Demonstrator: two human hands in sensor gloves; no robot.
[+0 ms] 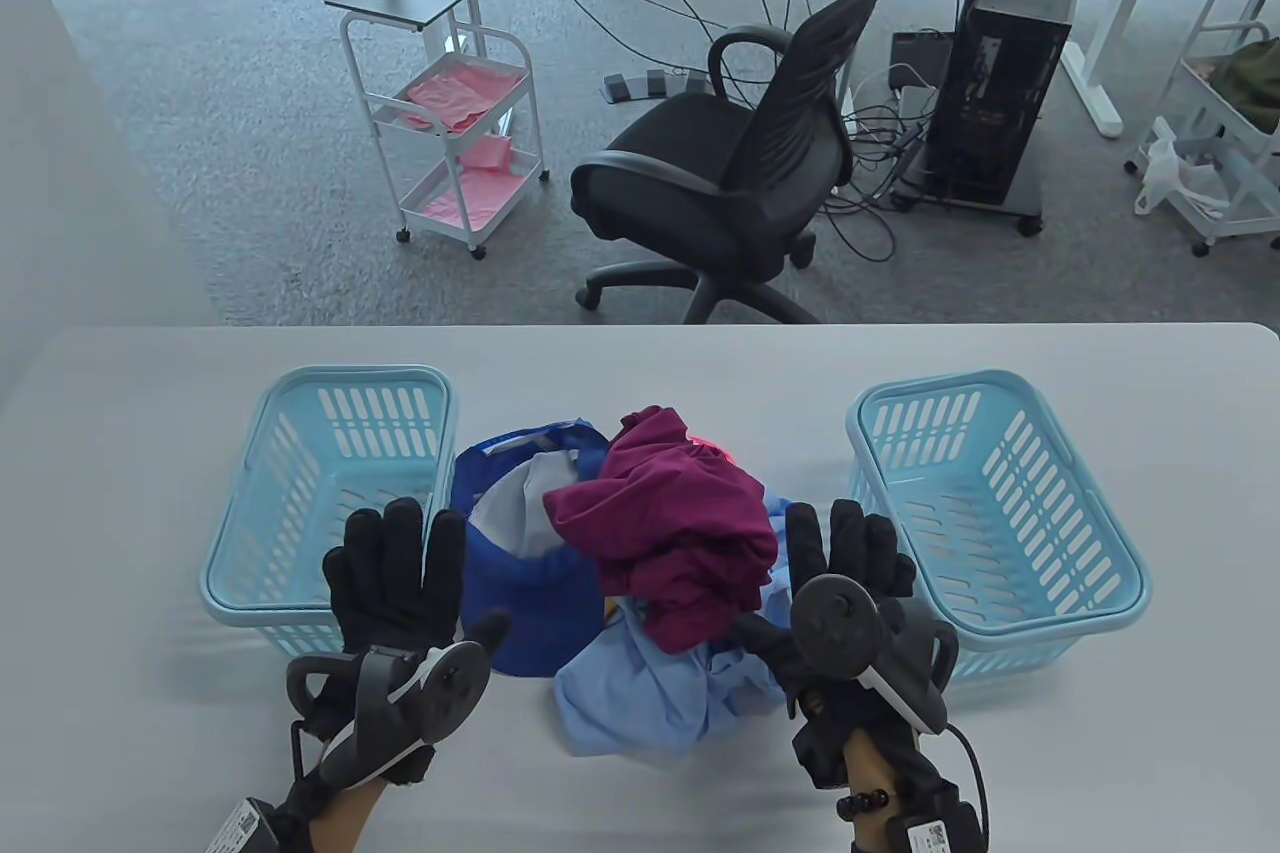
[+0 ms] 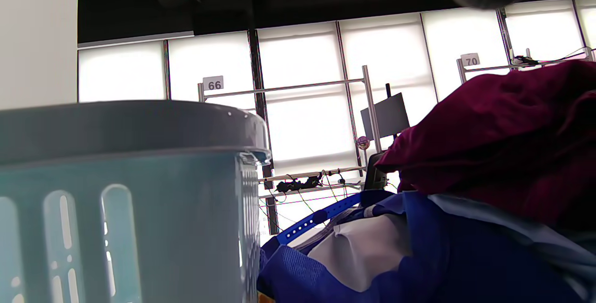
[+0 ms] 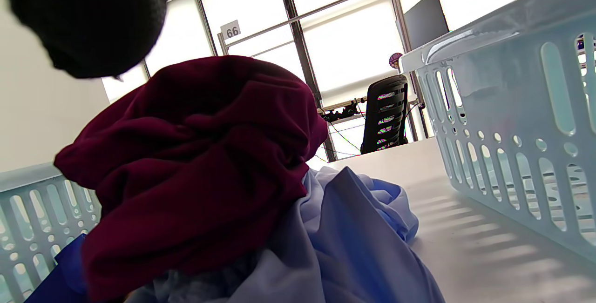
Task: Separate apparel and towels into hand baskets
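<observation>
Between two empty baskets, left basket [image 1: 250, 533] at 9 o'clock, right basket [image 1: 1050, 533] at 3: clothes pile [image 1: 640, 583]. Left hand [image 1: 400, 583], right hand [image 1: 850, 583] flat, fingers spread, holding nothing. Pinch top maroon garment [image 1: 680, 523] alone; lift clear.

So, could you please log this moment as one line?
left hand: open, idle | right hand: open, idle | clothes pile: between baskets, untouched | left basket, right basket: empty

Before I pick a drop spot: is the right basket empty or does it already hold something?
Empty. In the table view the right basket shows only its bare slotted floor; all the clothes sit piled beside it.
</observation>
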